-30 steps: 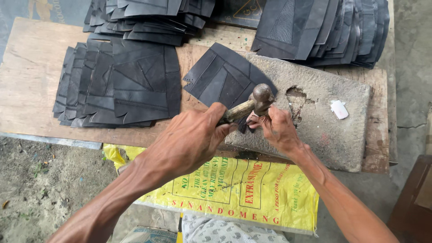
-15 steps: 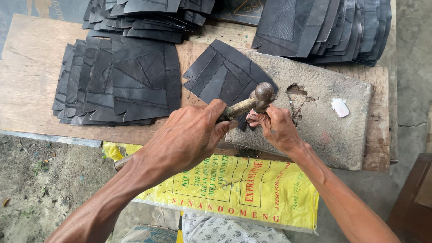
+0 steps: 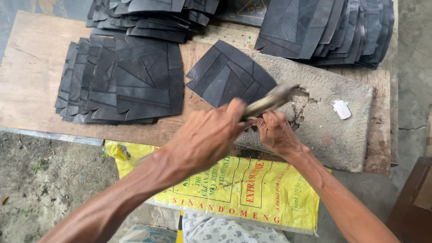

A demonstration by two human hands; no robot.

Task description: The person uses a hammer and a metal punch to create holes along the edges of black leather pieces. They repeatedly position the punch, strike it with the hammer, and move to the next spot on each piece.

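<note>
While the left hand (image 3: 204, 135) grips a blurred hammer (image 3: 270, 100), the right hand (image 3: 274, 131) pins a black patch (image 3: 227, 74) on the stone slab (image 3: 333, 130) mid-frame. Finished stacks (image 3: 121, 81) cover the desk (image 3: 31, 72); this piece isn't stacked yet.

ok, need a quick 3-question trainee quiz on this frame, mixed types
1. True or false: the left hand holds the hammer.
2. What does the black sheet under the hammer partly lie on? A) stone slab B) yellow sack C) bare ground
3. Fill in: the right hand rests on the ____, fingers pinching something too small to make out.

Key: 1 true; 2 A; 3 slab
</note>
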